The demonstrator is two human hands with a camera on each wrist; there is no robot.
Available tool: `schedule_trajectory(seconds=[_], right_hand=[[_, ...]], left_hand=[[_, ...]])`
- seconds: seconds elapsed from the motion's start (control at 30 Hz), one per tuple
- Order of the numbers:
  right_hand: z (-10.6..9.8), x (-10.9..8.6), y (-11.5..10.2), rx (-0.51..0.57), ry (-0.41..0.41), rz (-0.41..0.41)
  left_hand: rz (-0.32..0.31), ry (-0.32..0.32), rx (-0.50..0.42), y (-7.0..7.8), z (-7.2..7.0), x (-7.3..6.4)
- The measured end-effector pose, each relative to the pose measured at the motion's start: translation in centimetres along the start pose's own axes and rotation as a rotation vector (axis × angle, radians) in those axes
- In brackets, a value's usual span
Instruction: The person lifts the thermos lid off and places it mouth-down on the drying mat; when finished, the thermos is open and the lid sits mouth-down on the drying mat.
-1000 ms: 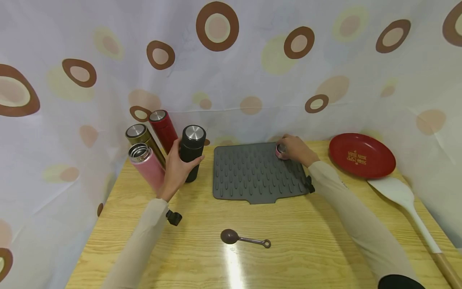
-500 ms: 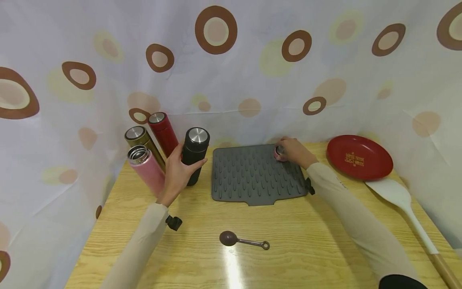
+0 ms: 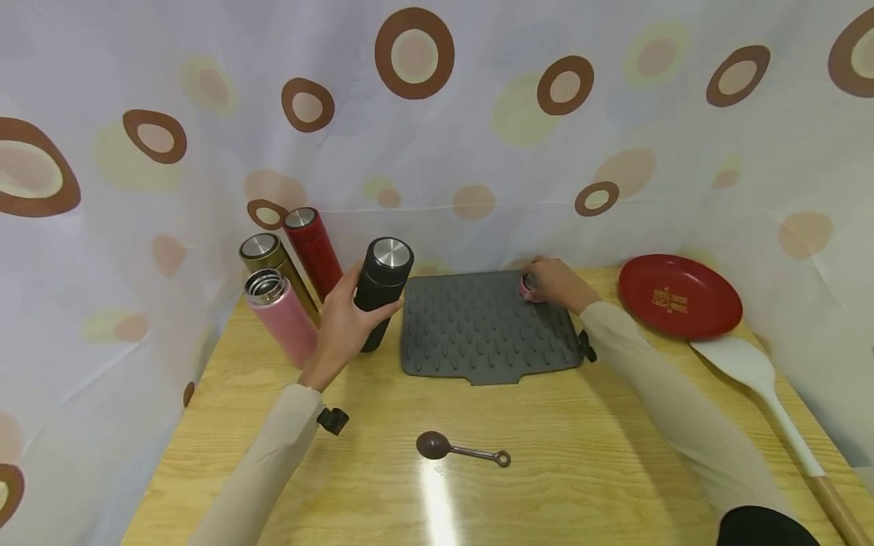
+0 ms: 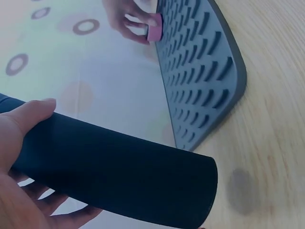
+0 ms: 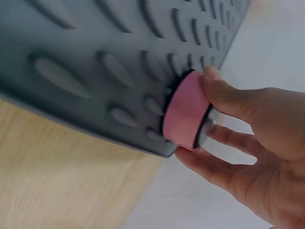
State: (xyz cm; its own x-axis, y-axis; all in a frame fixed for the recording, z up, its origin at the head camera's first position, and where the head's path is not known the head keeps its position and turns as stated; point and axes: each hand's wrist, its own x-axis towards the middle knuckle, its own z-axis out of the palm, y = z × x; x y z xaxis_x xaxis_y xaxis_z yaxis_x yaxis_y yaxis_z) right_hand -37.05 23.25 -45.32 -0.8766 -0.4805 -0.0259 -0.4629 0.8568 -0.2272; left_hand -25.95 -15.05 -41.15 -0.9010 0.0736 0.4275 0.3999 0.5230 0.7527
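Observation:
A black thermos flask (image 3: 381, 284) with a steel-topped lid is gripped by my left hand (image 3: 341, 322), thumb on one side and fingers round the other. In the left wrist view, its base hangs over the wooden table with a round shadow beside it. At the far right corner of the grey ridged mat (image 3: 488, 326), my right hand (image 3: 556, 284) pinches a pink bottle lid (image 5: 187, 110) between thumb and fingers. The lid sits against the mat's surface. Left of my left hand stands a pink flask (image 3: 283, 322) with its steel mouth uncovered.
Behind the pink flask are a gold flask (image 3: 269, 254) and a red flask (image 3: 314, 246). A dark spoon (image 3: 457, 449) lies at the front. On the right, a red oval plate (image 3: 710, 296) overlaps a long white spatula (image 3: 758, 371). A patterned curtain (image 3: 478, 136) hangs behind.
The black flask has moved to the right with my left hand, toward the mat, and leans slightly more. My right hand stays on the pink lid at the mat's corner.

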Motion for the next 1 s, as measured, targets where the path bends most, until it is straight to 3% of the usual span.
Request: schedule_trajectory(seconds=[0.2,0.3,0.4,0.53,0.63,0.7,0.8,0.93,1.0], right_hand=[[-1.1,0.0,-0.8,-0.004,-0.035,0.052],[-2.0,-0.4,-2.0,-0.002,0.052,0.021],[-3.0,-1.1,-4.1,0.034,0.196,-0.061],[-4.3,-2.3,-8.0,0.274,0.335,-0.163],[-5.1,-3.6,-11.0,0.518,0.378,-0.217],[-5.6,-4.5,-12.9,0.642,0.372,-0.247],[-5.7,-5.9,-15.0,0.752,0.291,-0.256],[-4.6,-7.1,-16.9,0.758,0.205,-0.192],[-3.9,-7.5,-17.5,0.774,0.201,-0.152]], left_hand=[[0.032,-0.055,0.072,1.0,0.0,0.2],[0.065,-0.06,0.142,1.3,0.1,0.0],[0.138,-0.06,0.257,1.3,0.4,-0.5],[0.252,-0.042,0.397,1.7,0.8,-1.2],[0.33,-0.033,0.495,2.5,1.2,-1.7],[0.384,-0.023,0.57,3.1,1.5,-2.1],[0.454,0.005,0.655,3.5,2.1,-2.5],[0.513,0.061,0.706,3.5,2.9,-2.9],[0.538,0.086,0.723,3.6,3.2,-3.1]])
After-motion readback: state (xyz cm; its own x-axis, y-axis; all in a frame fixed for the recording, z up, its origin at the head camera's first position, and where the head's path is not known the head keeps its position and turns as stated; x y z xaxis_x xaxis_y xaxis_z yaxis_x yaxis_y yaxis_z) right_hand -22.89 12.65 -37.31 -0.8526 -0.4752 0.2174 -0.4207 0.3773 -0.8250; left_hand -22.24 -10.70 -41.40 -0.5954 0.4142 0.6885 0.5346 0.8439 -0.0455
